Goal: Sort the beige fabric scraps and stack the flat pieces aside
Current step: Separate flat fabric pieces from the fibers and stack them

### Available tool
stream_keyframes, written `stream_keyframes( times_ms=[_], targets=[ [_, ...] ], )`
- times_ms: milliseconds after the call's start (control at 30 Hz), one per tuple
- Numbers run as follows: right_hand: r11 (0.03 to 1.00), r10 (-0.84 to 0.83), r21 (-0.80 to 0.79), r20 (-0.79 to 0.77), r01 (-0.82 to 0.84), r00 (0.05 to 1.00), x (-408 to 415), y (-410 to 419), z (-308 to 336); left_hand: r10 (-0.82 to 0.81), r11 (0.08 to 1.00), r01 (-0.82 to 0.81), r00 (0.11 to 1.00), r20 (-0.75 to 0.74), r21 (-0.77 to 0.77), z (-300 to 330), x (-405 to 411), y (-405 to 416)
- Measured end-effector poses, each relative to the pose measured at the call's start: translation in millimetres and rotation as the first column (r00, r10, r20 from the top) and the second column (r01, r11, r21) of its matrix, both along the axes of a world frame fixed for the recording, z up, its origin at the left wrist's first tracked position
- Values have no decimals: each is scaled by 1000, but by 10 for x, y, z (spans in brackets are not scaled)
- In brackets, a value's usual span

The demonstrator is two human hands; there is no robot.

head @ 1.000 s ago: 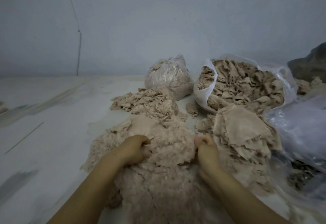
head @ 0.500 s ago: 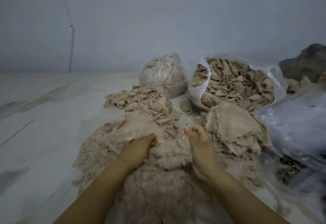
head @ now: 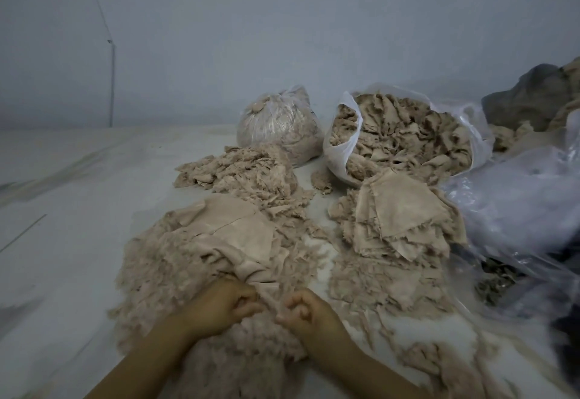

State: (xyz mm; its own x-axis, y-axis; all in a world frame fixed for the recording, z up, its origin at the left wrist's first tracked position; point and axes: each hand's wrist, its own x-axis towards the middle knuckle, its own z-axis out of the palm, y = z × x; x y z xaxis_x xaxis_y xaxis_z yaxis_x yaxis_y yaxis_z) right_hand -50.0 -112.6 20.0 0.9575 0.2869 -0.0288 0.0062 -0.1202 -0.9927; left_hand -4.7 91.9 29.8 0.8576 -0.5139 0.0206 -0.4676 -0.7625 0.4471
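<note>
The left hand (head: pixel 224 304) has its fingers curled tight into the near edge of a large beige fabric piece (head: pixel 241 235), bunching the cloth where it folds toward the person. The right hand (head: pixel 303 310) sits just beside it, fingers clenched in a fist; it seems to pinch a bit of the same cloth or loose fluff at the knuckles, but I cannot tell for sure. Both hands rest on top of a wide heap of shredded beige scraps (head: pixel 163 279) that spreads across the pale floor (head: pixel 62 210) and runs down under the forearms. The large piece lies flat over the far part of that heap. To the right, apart from the heap by a thin strip of floor, a stack of flat beige pieces (head: pixel 401 219) lies layered, with more frayed bits under and in front of it. Beyond the large piece is a smaller mound of scraps (head: pixel 241 172). Behind that stands a tied clear plastic bag (head: pixel 276 122) packed with scraps, and beside it an open white plastic bag (head: pixel 342 147) full of crumpled beige cloth. A loose clear plastic sheet (head: pixel 518 204) lies at the far right, with a dark grey bundle (head: pixel 533 94) behind it against the wall (head: pixel 282 37).
</note>
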Motion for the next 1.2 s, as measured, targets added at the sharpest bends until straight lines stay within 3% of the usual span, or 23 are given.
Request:
stream_keyframes(
  times_ms=[67,167,233,300,333,367,433,533,600,667,733,800,867,900,967,1033,1067,1133,1200],
  targets=[
    [994,46,-101,38,-42,998,-11,3,-7,-4,1000,4,1000,-29,8,63,29,113],
    [931,-188,-249,300,267,935,152,-123,123,44,998,-41,997,-58,51,125,85,221],
    [740,-216,-514,428,433,878,301,-311,231,74,995,-70,996,-51,74,111,126,250],
    [483,-107,-796,361,366,926,385,-470,206,106,993,-102,991,-78,54,112,131,217],
    [415,-77,-850,323,325,943,390,-502,193,121,993,-121,988,-96,2,120,120,192],
    [413,-81,-848,328,331,941,375,-505,194,130,987,-140,985,-114,-84,141,102,156],
    [532,-154,-728,420,433,894,378,-528,257,100,961,-134,984,-144,-243,239,67,90],
    [694,-352,-419,512,585,784,518,-686,630,-25,977,-26,972,-234,-212,382,47,71],
    [688,-458,-277,552,671,697,716,-885,937,-90,995,78,972,-217,-62,400,61,71],
    [648,-525,-245,542,721,656,927,-1151,1211,-142,989,148,968,-206,12,396,94,65],
    [583,-562,-273,546,766,622,1053,-1399,1364,-103,995,101,969,-226,-20,419,89,50],
    [507,-587,-232,612,830,530,1053,-1528,1344,-23,997,11,989,-147,-77,436,101,29],
    [514,-490,-212,723,831,487,949,-1474,1160,42,980,-49,998,-42,-193,445,111,-34],
    [548,-376,-282,758,787,533,907,-1420,1022,68,968,-68,998,-8,-240,460,116,-85],
    [578,-144,-530,682,620,717,898,-1351,757,99,954,-87,995,29,-286,516,135,-208],
    [544,-106,-669,543,506,833,955,-1377,667,103,950,-87,994,37,-300,552,150,-334],
    [539,-136,-657,551,528,824,956,-1384,679,108,949,-89,993,45,-303,545,155,-386],
    [536,-167,-509,718,673,676,922,-1312,715,127,939,-104,991,50,-329,494,165,-449],
    [606,-131,-405,798,685,588,873,-1074,686,144,924,-131,989,10,-360,403,168,-479]
  ],
)
